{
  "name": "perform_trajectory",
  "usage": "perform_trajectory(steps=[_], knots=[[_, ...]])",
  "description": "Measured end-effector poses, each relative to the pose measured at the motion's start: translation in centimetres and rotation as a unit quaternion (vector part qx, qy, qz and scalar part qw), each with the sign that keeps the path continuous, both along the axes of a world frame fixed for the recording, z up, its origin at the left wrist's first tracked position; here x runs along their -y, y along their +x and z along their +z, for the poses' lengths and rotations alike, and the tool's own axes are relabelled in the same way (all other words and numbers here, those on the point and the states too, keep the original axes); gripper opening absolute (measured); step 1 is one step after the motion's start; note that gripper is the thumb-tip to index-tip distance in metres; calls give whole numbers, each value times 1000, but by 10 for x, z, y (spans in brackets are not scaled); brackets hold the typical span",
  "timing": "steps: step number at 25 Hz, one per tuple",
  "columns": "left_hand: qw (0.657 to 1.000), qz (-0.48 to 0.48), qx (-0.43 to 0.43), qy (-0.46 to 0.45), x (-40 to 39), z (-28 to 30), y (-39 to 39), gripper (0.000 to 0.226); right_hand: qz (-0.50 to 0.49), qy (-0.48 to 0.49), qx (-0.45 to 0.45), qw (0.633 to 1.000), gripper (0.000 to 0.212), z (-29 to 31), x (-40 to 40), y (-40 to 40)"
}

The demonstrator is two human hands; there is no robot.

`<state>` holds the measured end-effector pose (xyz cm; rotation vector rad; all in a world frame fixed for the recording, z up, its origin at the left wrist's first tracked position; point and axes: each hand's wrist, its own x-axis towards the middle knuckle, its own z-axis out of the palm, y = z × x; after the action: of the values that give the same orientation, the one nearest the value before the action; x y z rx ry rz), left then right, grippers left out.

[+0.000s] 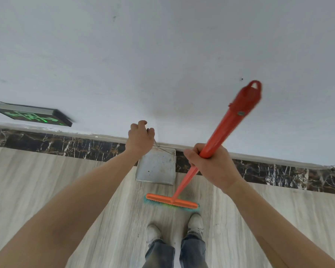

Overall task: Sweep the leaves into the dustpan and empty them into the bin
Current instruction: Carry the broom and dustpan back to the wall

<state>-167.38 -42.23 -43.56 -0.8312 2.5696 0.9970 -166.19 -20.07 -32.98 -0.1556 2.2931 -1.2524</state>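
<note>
A grey metal dustpan (156, 167) stands on the pale wood-grain floor against the dark marble skirting, its open edge toward me. My left hand (141, 137) grips the thin wire handle rising from the dustpan's back. My right hand (209, 165) grips the orange broom handle (234, 118) partway down. The orange broom head (171, 201), with green-blue bristles, rests on the floor just in front of the dustpan's mouth. No leaves or bin show in this view.
A white wall (162, 64) fills the upper view above the marble skirting (66, 146). A green-lit exit sign (31, 115) is mounted low on the wall at left. My two shoes (174, 229) stand right behind the broom head.
</note>
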Motion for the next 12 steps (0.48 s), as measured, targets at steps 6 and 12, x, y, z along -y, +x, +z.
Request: perform_trajectory(steps=[6, 12], knots=[[888, -241, -370, 124, -4, 172, 16, 31, 5, 4, 0, 1000, 37, 3, 75, -29], [934, -219, -272, 81, 6, 211, -26, 27, 18, 38, -45, 998, 26, 0, 115, -62]])
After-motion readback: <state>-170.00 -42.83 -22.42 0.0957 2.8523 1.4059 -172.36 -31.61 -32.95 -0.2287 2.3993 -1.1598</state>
